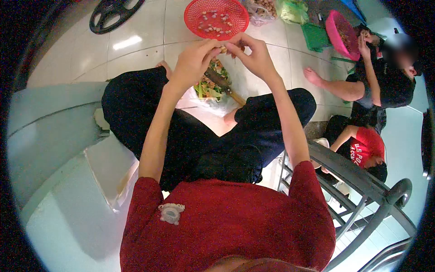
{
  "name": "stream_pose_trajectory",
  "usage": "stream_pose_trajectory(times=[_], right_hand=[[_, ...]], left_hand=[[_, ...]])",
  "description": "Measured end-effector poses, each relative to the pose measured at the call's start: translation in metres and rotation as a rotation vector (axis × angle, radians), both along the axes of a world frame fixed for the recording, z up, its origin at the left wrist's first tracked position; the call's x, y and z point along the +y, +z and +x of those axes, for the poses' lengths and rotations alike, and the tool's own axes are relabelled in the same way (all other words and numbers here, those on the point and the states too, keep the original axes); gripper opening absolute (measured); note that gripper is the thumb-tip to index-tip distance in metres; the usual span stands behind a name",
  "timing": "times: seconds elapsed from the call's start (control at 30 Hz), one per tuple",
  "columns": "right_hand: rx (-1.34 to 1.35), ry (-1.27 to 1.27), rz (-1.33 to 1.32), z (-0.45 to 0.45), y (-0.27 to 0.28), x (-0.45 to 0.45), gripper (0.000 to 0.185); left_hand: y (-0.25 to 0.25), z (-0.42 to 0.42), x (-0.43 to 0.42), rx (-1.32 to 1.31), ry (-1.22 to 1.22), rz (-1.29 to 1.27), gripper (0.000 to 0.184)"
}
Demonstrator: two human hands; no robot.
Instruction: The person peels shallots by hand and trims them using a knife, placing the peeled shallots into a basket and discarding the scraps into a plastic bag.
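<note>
My left hand (194,62) and my right hand (254,58) meet in front of me, fingertips pinched together. Between them is a small tan piece (223,49), mostly covered by the fingers, so its kind is unclear. Just beyond the hands, a red plastic basket (192,20) holds several small whitish and pinkish pieces. Below the hands, between my crossed legs, lies a clear plastic bag (239,79) with green and orange scraps. A knife (219,80) with a wooden handle rests across it.
A bag of brown lumps (261,10) and a green bag (293,12) lie beyond the basket. To the right, one person sits by a pink basket (339,34); another wears a red shirt (366,145). A grey metal frame (344,170) stands close on my right.
</note>
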State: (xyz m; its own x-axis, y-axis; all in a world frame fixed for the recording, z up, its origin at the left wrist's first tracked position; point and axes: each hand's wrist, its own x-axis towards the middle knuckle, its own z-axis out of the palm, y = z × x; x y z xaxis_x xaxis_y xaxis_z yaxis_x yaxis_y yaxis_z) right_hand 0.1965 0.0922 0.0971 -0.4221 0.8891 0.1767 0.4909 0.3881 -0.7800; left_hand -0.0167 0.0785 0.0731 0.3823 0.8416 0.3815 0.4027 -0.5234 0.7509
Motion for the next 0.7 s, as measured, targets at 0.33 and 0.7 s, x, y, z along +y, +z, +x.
stream_pose_trajectory(times=[0.33, 0.7], right_hand=[[0.547, 0.045, -0.387, 0.002, -0.036, -0.005, 0.021], [0.218, -0.137, -0.025, -0.01, -0.043, -0.021, 0.022]], left_hand=[[-0.016, 0.025, -0.002, -0.298, -0.049, -0.498, 0.02], [-0.017, 0.034, -0.013, -0.284, 0.094, -0.23, 0.025]])
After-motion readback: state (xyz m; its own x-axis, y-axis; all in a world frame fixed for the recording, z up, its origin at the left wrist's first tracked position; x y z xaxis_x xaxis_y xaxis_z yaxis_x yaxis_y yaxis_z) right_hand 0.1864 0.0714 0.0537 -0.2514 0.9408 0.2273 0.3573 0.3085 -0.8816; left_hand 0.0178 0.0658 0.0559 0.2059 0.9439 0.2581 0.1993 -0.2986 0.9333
